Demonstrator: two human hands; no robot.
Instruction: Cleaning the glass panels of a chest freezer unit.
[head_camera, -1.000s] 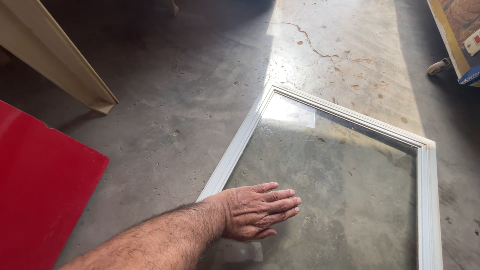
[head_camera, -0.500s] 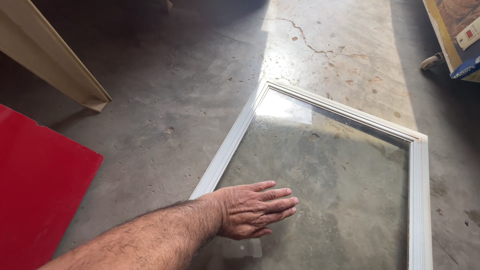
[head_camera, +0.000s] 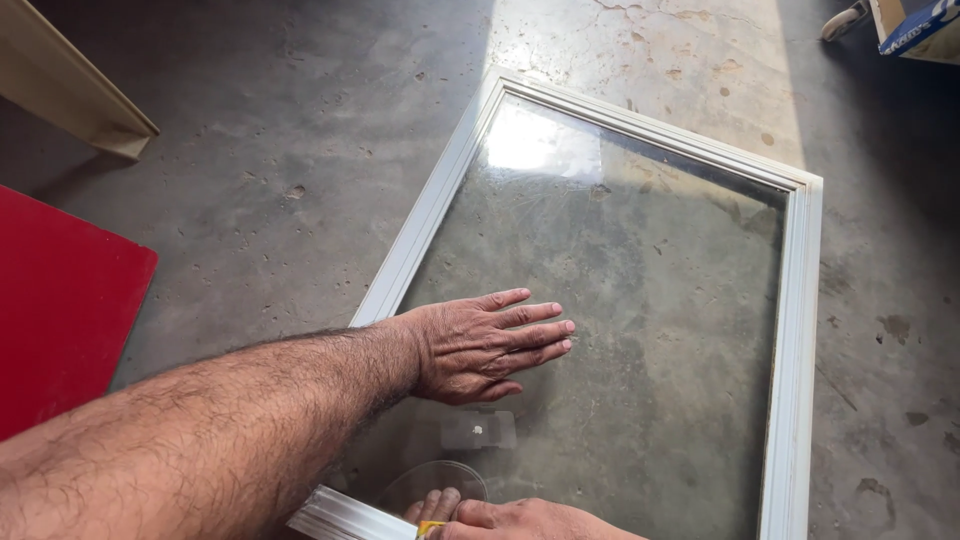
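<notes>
Since half a second ago your view has dropped and closed in on the framed glass pane (head_camera: 640, 300), and your right hand (head_camera: 520, 520) has come into view at the bottom edge, where before only the left showed. Your left hand (head_camera: 485, 345) is open, palm down and fingers spread flat on the glass, near the pane's left rail and toward its near end. The pane lies flat on the concrete floor (head_camera: 250, 180), its white frame running around the glass.

Your right hand is cut off by the bottom of the picture; only the knuckles and a couple of fingertips show at the pane's near edge, so you cannot tell whether it is open or closed. Something small and yellow (head_camera: 432, 527) sits against it, too cropped to identify. A pale smudge and a curved mark on the glass just below your left hand are hard to make out.

Left of the pane, a red sheet (head_camera: 60, 310) and a beige board (head_camera: 70, 85) are both clipped by the frame.
</notes>
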